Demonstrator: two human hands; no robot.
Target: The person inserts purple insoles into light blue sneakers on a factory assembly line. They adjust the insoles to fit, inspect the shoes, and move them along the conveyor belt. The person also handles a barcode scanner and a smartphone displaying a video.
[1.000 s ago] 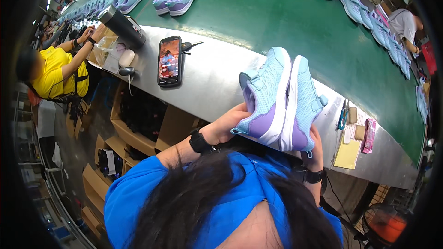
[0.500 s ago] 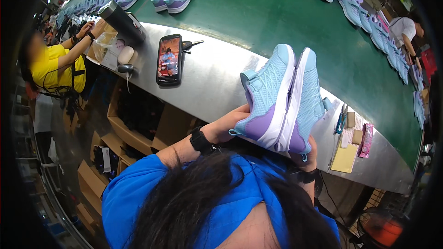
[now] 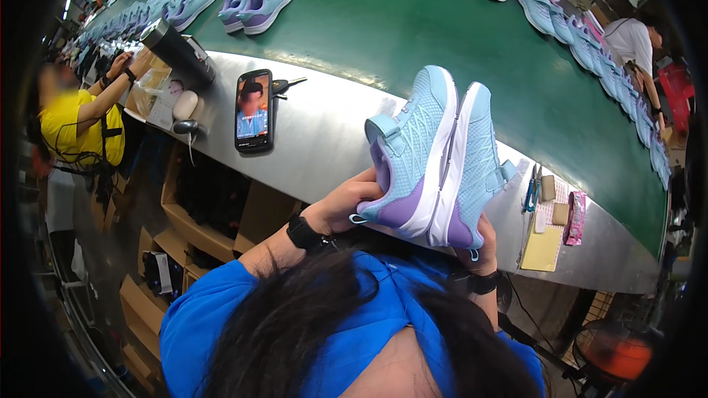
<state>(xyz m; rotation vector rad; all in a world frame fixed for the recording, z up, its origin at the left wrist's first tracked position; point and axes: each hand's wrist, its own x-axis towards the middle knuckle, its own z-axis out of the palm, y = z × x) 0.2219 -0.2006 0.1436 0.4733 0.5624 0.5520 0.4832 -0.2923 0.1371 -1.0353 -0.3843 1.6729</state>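
Two light-blue sneakers [image 3: 413,147] with purple heels and white soles are raised, in the head view, to the right of the phone [image 3: 254,107], over the near edge of the steel tabletop [image 3: 324,129]. They stand sole to sole, toes pointing away from the wearer. The left hand [image 3: 348,203] grasps the left one at its heel and collar; the right hand [image 3: 483,242] grasps the other around its heel, most of its fingers hidden. Compared with half a second ago, the left toe reaches a little farther past the right one, where the two were nearly level. The phone's screen has changed too, from a small figure on a reddish ground to a closer view of a person in blue. The whole bench sits farther left in the view.

Touching or just beside the phone are keys [image 3: 289,84]; to its left is a black bottle [image 3: 175,51]. Beyond it, another sneaker pair [image 3: 271,1] rests on the green surface [image 3: 369,18]. Well to its right lie teal-handled scissors [image 3: 529,197], a yellow pad [image 3: 542,249] and a pink packet [image 3: 576,220].
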